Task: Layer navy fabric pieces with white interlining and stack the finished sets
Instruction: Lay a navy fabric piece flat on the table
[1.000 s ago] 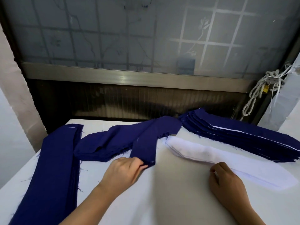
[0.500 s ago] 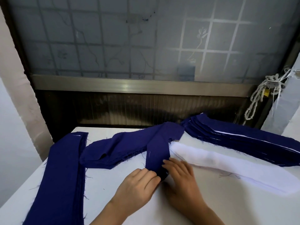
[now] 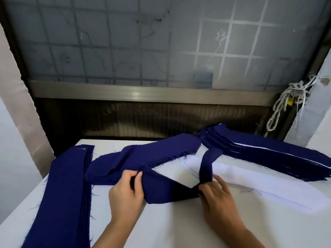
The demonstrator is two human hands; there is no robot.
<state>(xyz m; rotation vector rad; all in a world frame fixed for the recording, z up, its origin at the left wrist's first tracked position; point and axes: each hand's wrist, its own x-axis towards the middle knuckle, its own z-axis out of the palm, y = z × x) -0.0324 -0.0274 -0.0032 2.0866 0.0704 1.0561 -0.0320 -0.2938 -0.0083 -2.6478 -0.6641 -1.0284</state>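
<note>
I hold one navy fabric piece (image 3: 164,190) stretched between both hands just above the table. My left hand (image 3: 127,196) pinches its left end between thumb and fingers. My right hand (image 3: 217,196) grips its right part, where the strip folds and runs up over the white interlining pile (image 3: 254,181). A loose heap of navy pieces (image 3: 143,158) lies behind my hands. At the right rear lies the stack of layered navy sets (image 3: 265,154), with white edges showing between layers.
A long pile of navy strips (image 3: 66,190) runs down the table's left side. The white table (image 3: 170,226) ends at a dark sill and frosted window (image 3: 143,42) behind. A knotted white rope (image 3: 286,102) hangs at the right.
Both hands met at the end of the navy strip, then drew apart; the piece is now pulled off the heap and spread between them, its far part lying across the interlining.
</note>
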